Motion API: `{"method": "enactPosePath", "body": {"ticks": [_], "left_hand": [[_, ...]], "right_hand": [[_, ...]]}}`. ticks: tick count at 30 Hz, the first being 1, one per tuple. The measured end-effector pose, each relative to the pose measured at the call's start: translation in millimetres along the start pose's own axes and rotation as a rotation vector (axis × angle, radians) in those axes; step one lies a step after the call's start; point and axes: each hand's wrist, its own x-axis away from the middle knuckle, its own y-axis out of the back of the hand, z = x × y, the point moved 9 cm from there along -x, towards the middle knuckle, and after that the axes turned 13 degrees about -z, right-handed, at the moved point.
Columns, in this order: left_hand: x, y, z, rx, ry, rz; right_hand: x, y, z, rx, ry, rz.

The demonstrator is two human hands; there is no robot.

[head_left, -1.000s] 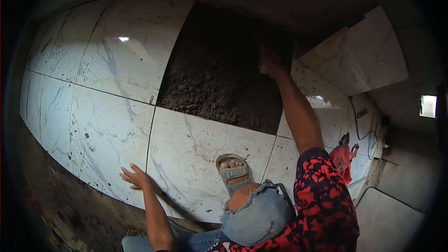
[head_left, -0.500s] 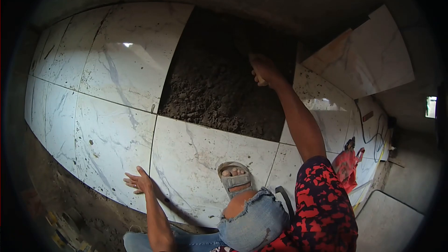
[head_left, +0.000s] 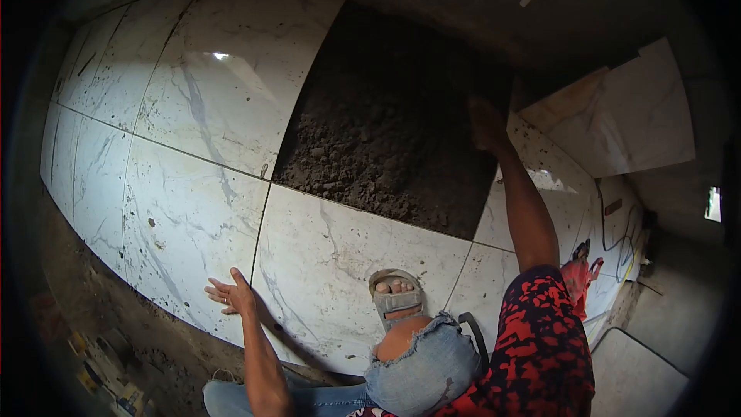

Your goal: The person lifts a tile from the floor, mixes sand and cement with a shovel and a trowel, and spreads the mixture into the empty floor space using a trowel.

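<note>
My left hand (head_left: 231, 293) lies spread on a white marble-patterned tile (head_left: 181, 232), with a ring on one finger. My right hand (head_left: 488, 125) reaches over the far right part of a dark, crumbly bed of mortar or soil (head_left: 363, 162), which fills a gap in the tiling. Its fingers look curled; deep shadow hides whatever they hold. A small light-coloured piece (head_left: 264, 171) lies at the tile corner beside the gap. My sandalled foot (head_left: 396, 293) rests on the tile in front of the gap.
A cut tile (head_left: 637, 112) leans at the right wall. A red bag (head_left: 580, 278) and a dark cable (head_left: 610, 239) lie on the right-hand tiles. Tools or debris (head_left: 116, 371) sit at lower left, below the tile edge.
My right hand has moved right across the dark bed, toward its right edge. My left hand stays spread on the tile. The camera view has shifted slightly.
</note>
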Motion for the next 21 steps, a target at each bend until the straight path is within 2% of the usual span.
{"method": "enactPosePath", "body": {"ticks": [1, 3, 5, 7, 9, 10, 12, 13, 16, 18, 19, 21], "left_hand": [[1, 1, 1, -0.007, 0.004, -0.001], [2, 2, -1, -0.003, 0.005, 0.007], [1, 0, 1, -0.017, 0.003, 0.003], [0, 0, 0, -0.026, 0.004, -0.006], [-1, 0, 1, -0.027, 0.009, -0.010], [-1, 0, 1, -0.031, 0.008, -0.010], [0, 0, 2, -0.023, 0.015, 0.009], [-1, 0, 2, -0.026, 0.017, 0.007], [0, 1, 3, -0.018, 0.025, 0.013], [2, 2, -1, -0.002, 0.012, 0.028], [3, 5, 0, -0.007, 0.018, 0.023], [3, 5, -3, 0.007, 0.010, 0.047]], "right_hand": [[-20, 9, -14, 0.263, 0.406, -0.180], [-13, 9, -4, 0.527, 0.802, -0.358], [-17, 1, 17, 0.683, 0.636, -0.265], [-5, -25, 53, 0.622, 0.769, -0.293], [17, -47, 102, 0.561, 0.791, -0.213], [4, -61, 101, 0.559, 0.788, -0.210], [-29, -104, 98, 0.606, 0.823, -0.028], [-33, -107, 97, 0.604, 0.824, -0.025], [-50, -101, 108, 0.665, 0.749, -0.054], [-71, -86, 112, 0.495, 0.534, 0.001], [-86, -93, 106, 0.491, 0.537, 0.009], [-92, -102, 122, 0.499, 0.760, -0.062]]}}
